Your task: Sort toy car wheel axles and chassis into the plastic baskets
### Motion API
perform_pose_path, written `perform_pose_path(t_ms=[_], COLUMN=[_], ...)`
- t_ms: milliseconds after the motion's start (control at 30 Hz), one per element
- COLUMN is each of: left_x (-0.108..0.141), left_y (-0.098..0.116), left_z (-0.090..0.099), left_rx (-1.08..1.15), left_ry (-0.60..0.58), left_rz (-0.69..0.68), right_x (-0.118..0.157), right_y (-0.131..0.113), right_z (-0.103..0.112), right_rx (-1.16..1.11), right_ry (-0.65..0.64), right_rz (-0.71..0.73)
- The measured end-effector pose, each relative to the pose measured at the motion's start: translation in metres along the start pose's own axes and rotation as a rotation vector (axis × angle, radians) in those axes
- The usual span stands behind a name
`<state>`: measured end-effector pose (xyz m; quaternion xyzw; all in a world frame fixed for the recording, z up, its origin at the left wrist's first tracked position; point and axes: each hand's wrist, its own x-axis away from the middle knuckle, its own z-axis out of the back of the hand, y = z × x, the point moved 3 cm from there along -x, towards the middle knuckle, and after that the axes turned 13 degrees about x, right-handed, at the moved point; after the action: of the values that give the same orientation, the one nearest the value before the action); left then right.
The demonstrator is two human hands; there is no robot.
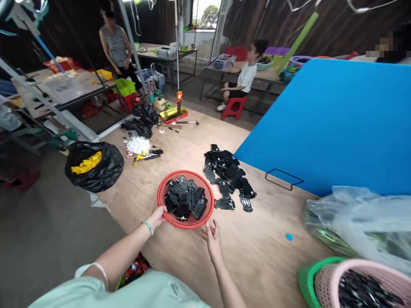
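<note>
A round red plastic basket (159,201) stands on the wooden table in front of me, filled with black plastic parts (184,194) that look like toy car chassis. My left hand (158,217) is closed on the basket's near left rim, a pale green bangle at its wrist. Beside the near right rim is my right hand (212,239), fingers apart and holding nothing; whether a fingertip touches the rim I cannot tell. Right of the basket lies a loose pile of similar black parts (224,169), a few reaching close to the rim.
A blue board (337,124) stands along the right side, near a black wire frame (284,179). Pink (334,282) and green (305,273) baskets stand front right. At left are a black bag (105,167) of yellow parts, white pieces (138,145) and an orange-handled hanging screwdriver (179,102).
</note>
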<state>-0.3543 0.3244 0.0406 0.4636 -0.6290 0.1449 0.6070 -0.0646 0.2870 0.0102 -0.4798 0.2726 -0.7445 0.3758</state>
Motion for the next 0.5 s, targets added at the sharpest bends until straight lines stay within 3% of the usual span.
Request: perform_pose_path(t_ms=[233,333,500], left_x=[-0.039,-0.047,-0.058], left_y=[0.025,0.032,0.038], left_z=[-0.042,-0.057,-0.053], left_rx=[0.08,0.062,-0.038], left_ry=[0.027,0.02,0.015], left_rz=[-0.019,-0.072,-0.154], right_x=[0.007,-0.003,-0.041], right_y=[0.023,0.026,-0.028], right_z=[-0.007,-0.008,-0.02], right_rx=[0.165,0.255,0.515], right_ry=[-0.096,-0.058,0.115], right_rz=[0.029,0.098,0.429])
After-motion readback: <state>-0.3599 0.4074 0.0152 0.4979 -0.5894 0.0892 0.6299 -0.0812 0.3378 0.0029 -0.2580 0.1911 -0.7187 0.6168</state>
